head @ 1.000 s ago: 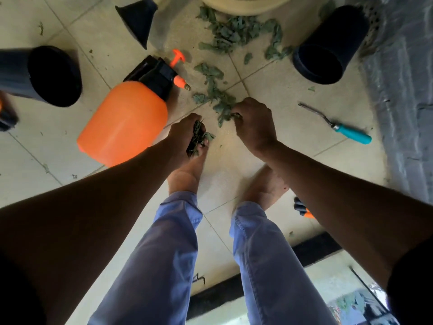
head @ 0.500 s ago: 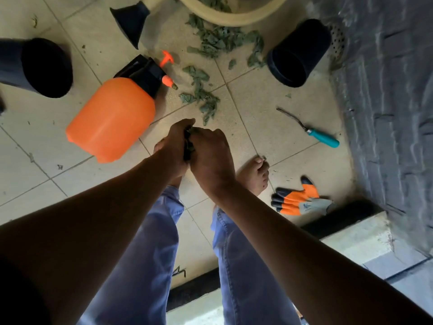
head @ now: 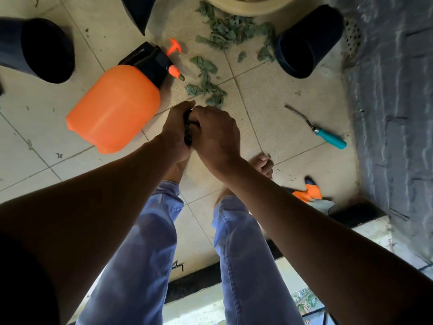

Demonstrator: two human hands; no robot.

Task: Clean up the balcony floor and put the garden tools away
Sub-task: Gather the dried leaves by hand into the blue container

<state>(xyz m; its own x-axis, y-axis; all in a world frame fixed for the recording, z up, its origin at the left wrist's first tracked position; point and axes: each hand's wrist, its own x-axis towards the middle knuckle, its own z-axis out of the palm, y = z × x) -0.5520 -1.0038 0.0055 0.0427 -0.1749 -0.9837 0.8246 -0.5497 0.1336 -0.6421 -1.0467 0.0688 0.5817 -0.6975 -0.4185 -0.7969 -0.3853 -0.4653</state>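
Note:
My left hand (head: 177, 130) and my right hand (head: 216, 134) are pressed together above the tiled floor, cupping a dark bunch of gathered leaves (head: 188, 127) between them; only a sliver of it shows. Loose green leaves (head: 207, 86) lie on the tiles just beyond my hands, with a bigger pile of leaves (head: 230, 31) near a beige planter (head: 248, 7). An orange pressure sprayer (head: 117, 109) lies on its side to the left. A teal-handled hand fork (head: 328, 136) lies to the right. Orange and grey gloves (head: 311, 194) sit by my right foot.
Black pots lie on their sides at the far left (head: 39, 50) and upper right (head: 307, 41). A black funnel-shaped piece (head: 140, 10) is at the top. A grey wall (head: 393, 113) with a floor drain (head: 351, 38) runs along the right. A raised ledge (head: 365, 224) sits behind my feet.
My hands rose from the floor and closed together around the gathered leaves. My view has since drifted right and closer, the hands staying clasped.

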